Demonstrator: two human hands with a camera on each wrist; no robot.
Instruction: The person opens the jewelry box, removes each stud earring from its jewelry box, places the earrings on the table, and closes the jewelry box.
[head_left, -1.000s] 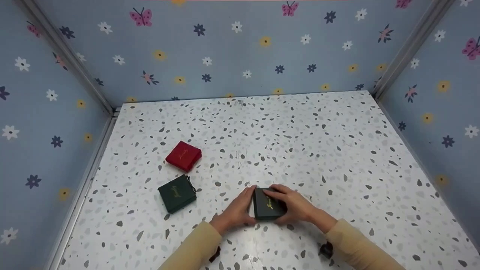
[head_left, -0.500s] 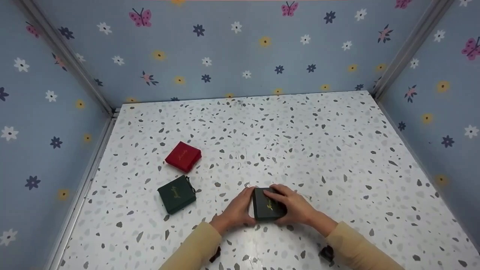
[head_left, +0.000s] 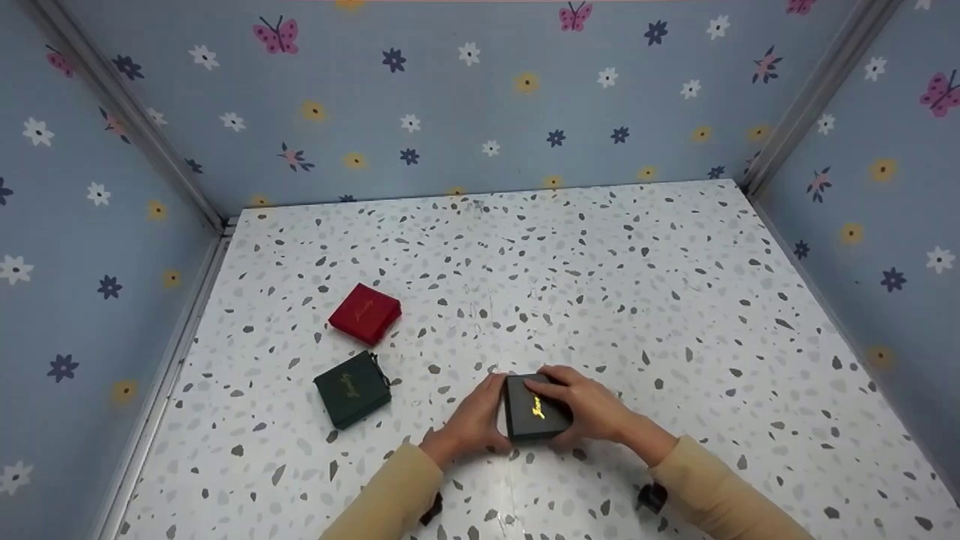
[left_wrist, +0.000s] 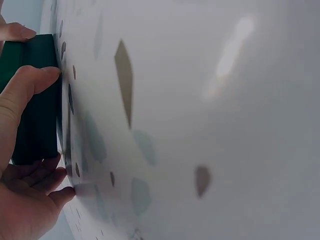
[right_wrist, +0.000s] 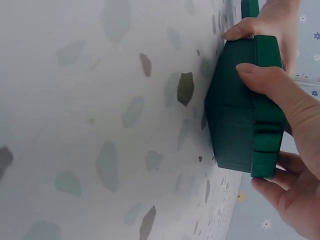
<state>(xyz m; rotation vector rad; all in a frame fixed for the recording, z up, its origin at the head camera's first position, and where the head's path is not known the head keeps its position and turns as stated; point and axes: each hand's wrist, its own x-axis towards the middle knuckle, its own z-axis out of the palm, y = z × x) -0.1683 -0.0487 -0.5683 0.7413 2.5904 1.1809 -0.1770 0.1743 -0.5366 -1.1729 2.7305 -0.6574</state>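
Observation:
A dark green jewelry box (head_left: 525, 424) with gold lettering on its lid stands at the front middle of the table. The left hand (head_left: 475, 420) holds its left side, with the thumb at the near face and the fingers along the edge. The right hand (head_left: 592, 409) grips the right side, one finger lying across the lid. In the right wrist view, the box (right_wrist: 232, 110) shows a brighter green lid with a small tab, and the right thumb (right_wrist: 270, 85) presses the near face. The left wrist view shows the left thumb (left_wrist: 35, 80) against that same face.
To the left lie a red square box (head_left: 365, 313) and a dark green one (head_left: 352, 390) with a black cord, both with gold lettering. The speckled white table (head_left: 600, 277) is enclosed by blue flowered panels (head_left: 450, 97) at the back and both sides.

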